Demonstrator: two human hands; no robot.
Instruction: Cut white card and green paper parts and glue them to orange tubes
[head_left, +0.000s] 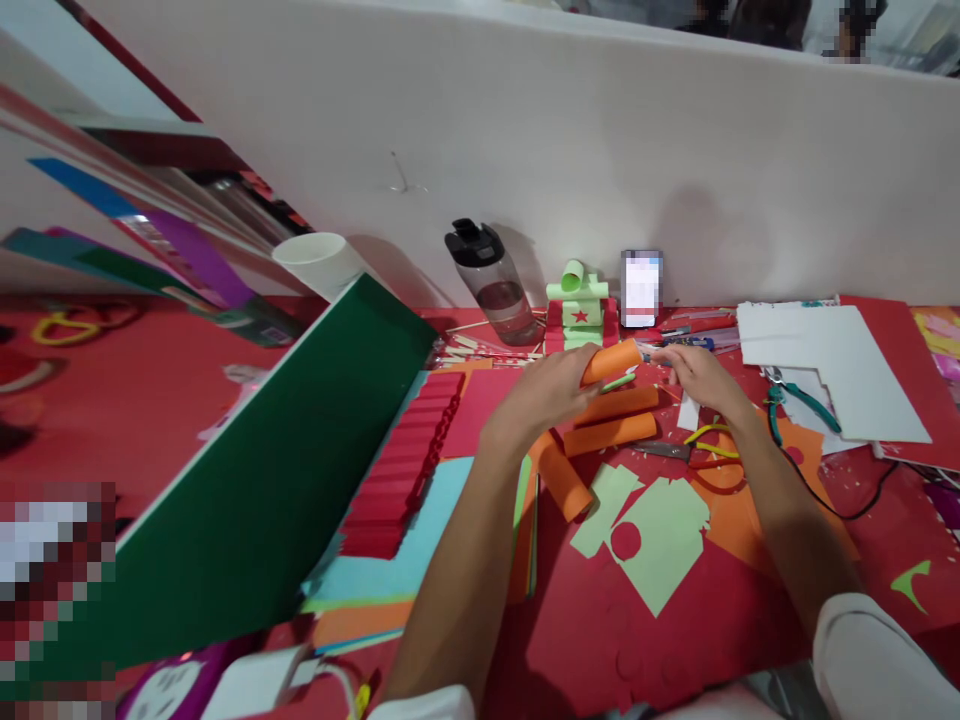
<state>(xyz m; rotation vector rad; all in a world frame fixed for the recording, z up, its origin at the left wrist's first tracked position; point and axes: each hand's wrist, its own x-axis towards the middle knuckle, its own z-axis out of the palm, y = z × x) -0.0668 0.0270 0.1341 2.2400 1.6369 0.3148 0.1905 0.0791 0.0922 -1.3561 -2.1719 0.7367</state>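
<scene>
My left hand (pixel 551 388) is wrapped round an orange paper tube (pixel 615 361), raised a little above the table. Close to the tube's right end is my right hand (pixel 699 376), its fingers pinched on something too small to make out. More orange paper tubes (pixel 611 434) lie below my left hand. Scissors (pixel 686 452) with yellow and red handles rest between my forearms. Nearer to me are light green paper scraps (pixel 664 540), one with a round hole. Behind my hands stands a green and red paper model (pixel 581 312) with a red star.
A water bottle (pixel 495 285) and a lit phone (pixel 641 288) stand at the white partition (pixel 540 150). On the left, a green board (pixel 247 480) leans beside pleated red paper (pixel 405 465) and coloured sheets (pixel 375 590). Teal-handled pliers (pixel 806 400) and white board (pixel 862 370) lie right.
</scene>
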